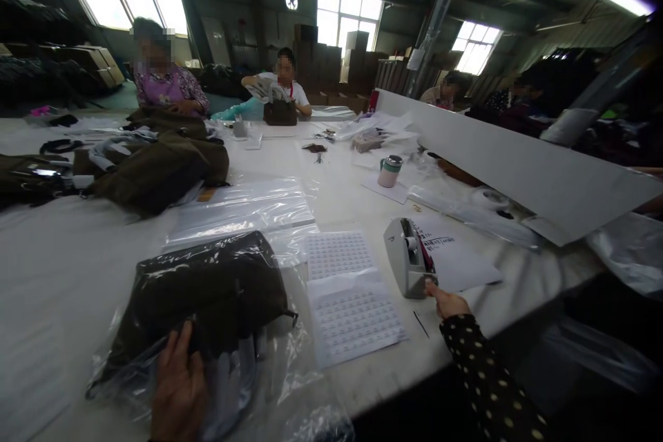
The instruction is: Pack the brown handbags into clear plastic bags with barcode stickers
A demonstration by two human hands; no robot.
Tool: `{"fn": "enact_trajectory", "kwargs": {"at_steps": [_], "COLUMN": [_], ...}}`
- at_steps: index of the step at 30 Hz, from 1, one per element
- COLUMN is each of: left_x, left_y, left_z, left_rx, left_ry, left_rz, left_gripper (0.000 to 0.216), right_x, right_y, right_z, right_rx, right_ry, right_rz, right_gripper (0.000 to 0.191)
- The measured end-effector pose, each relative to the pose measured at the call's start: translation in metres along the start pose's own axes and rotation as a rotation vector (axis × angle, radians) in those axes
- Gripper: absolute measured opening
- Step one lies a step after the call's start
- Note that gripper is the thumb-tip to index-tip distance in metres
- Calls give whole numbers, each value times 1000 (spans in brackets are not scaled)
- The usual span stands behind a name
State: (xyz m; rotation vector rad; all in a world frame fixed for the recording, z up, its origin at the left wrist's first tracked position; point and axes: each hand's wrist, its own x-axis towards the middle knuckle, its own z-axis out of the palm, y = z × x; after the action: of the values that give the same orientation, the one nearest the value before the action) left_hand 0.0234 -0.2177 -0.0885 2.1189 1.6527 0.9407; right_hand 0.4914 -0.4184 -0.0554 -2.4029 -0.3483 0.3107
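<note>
A dark olive fabric bag (pixel 207 283) lies in a clear plastic bag (pixel 129 394) at the front left of the table. My left hand (pixel 179 387) rests on its near side with the fingers stretched out over the plastic. To the right stands a grey tape dispenser (pixel 401 259). My right hand (pixel 448 300) is at its front cutting end, thumb and finger pinched together on the tape's end, which barely shows. Two printed label sheets (pixel 357 318) lie between the bag and the dispenser.
Flat clear plastic bags (pixel 243 210) lie behind the wrapped bag. More olive bags (pixel 160 169) are heaped at the left. A lidded mug (pixel 390 171) stands beyond the dispenser, near a white board (pixel 507 159) along the right. Several people work across the table and beyond the board.
</note>
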Motion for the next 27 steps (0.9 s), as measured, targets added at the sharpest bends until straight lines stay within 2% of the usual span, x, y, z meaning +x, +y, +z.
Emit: {"fn": "enact_trajectory", "kwargs": {"at_steps": [3,5,8,10,12,14,16,20,22,25,27], "left_x": [0,0,0,0,0,-1,-1,-1,-1,-1,-3], "left_y": [-2,-2,-2,-1,-1,-2,-2,-3,-5,-8,-8], "left_z": [0,0,-1,-1,-1,-1,-1,0,1,3,3], "left_rx": [2,5,4,12,19,19,12,-7,-16,-30,-61], "left_ry": [9,15,27,23,20,29,42,69,80,99,118], "left_rz": [22,52,72,42,27,44,74,108,118,139,140], "left_gripper": [53,53,53,53,53,54,53,53,53,52,51], "right_x": [-9,-6,10,20,23,18,8,-10,-15,-25,-37], "right_y": [17,18,-1,-20,-33,-34,-22,19,31,22,-4], "right_z": [-6,-10,-9,-2,6,9,10,3,-5,-15,-13], "right_rx": [-67,-29,245,388,426,459,448,214,145,119,236], "right_ry": [25,91,140,104,83,77,80,119,123,121,44], "right_rz": [-4,-45,-127,-140,-127,-109,-76,-19,-27,-70,-149], "right_gripper": [37,38,56,64,68,70,67,49,47,52,58]}}
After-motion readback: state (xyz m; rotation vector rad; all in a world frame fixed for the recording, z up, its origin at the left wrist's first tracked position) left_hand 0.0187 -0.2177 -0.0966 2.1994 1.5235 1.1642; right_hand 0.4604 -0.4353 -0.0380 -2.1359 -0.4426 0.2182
